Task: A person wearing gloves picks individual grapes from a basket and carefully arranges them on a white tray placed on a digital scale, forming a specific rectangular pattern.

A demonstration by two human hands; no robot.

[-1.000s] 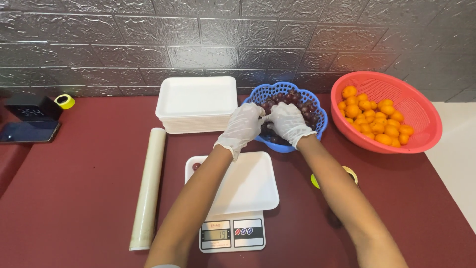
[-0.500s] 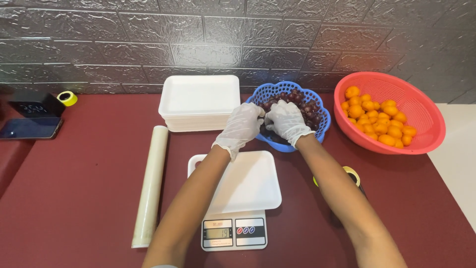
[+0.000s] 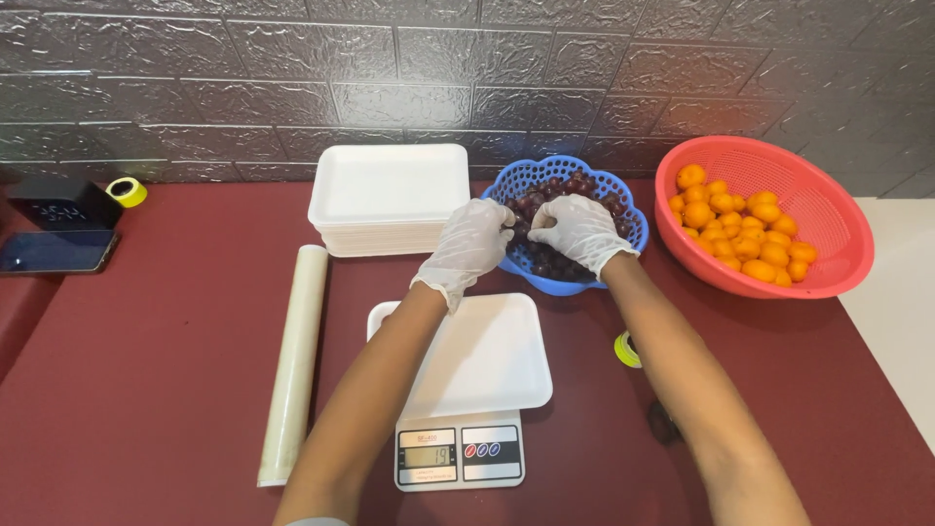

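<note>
Both gloved hands reached into blue basket [image 3: 623, 229] at back of dark red worktop [image 3: 146, 370]. Left hand [image 3: 469, 244] curled over dark grapes [image 3: 550, 258] at basket's near-left rim, fingers bent onto fruit; whether grip actually closed on any, cannot tell. Right hand [image 3: 581, 231] likewise cupped on grapes, fingertips pinched together, hold unclear. White foam tray [image 3: 487, 356] sat on digital scale [image 3: 460, 455] below hands. Stack of white trays [image 3: 388, 195] just left of basket; red basket of oranges [image 3: 828, 229] right; film roll [image 3: 294, 360] left of scale.
</note>
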